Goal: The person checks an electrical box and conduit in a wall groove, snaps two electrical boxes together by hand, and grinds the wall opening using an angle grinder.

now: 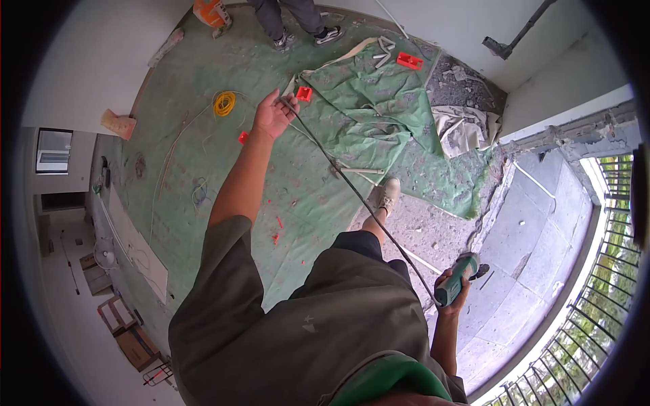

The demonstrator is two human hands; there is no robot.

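Observation:
A green angle grinder [452, 287] is in my right hand [460, 298], low on the right, with its dark head pointing up and right. From its rear end a dark power cord [347, 178] stretches diagonally up across my body. My left hand [273, 118] reaches out ahead, palm partly turned up, and pinches the cord between thumb and fingers. Just right of that hand, a red junction box [305, 94] sits by the edge of a crumpled green sheet [359, 101].
Another person [294, 20] stands at the far wall beside an orange bucket [212, 13]. A yellow wire coil [224, 103] lies on the floor. Red double box [409, 61], pipe pieces [384, 51] and rubble [460, 78] lie ahead right. A railing [575, 331] borders the right side.

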